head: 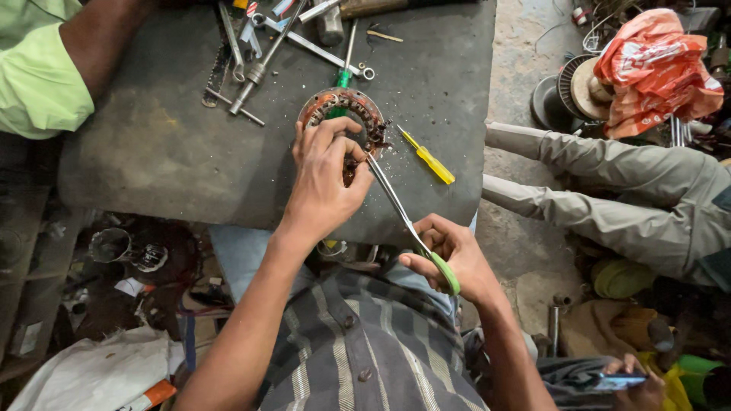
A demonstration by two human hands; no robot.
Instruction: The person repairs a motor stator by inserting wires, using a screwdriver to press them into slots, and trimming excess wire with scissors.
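Observation:
My left hand (pixel 326 173) presses down on a round rust-orange motor stator (pixel 358 106) with a ring of metal teeth, lying on a dark grey worktable (pixel 160 144). My right hand (pixel 455 257) grips green-handled scissors (pixel 403 215), whose blade tips reach the stator's near edge beside my left fingers. Small dark crumbs lie scattered around the stator.
A yellow-handled screwdriver (pixel 431 160) lies right of the stator. Wrenches and metal tools (pixel 263 46) and a green-handled screwdriver (pixel 344 76) fill the table's far side. Another person's arm in a light green sleeve (pixel 38 76) is at top left. A person's grey trouser legs (pixel 609 183) stretch at right, near an orange bag (pixel 655 68).

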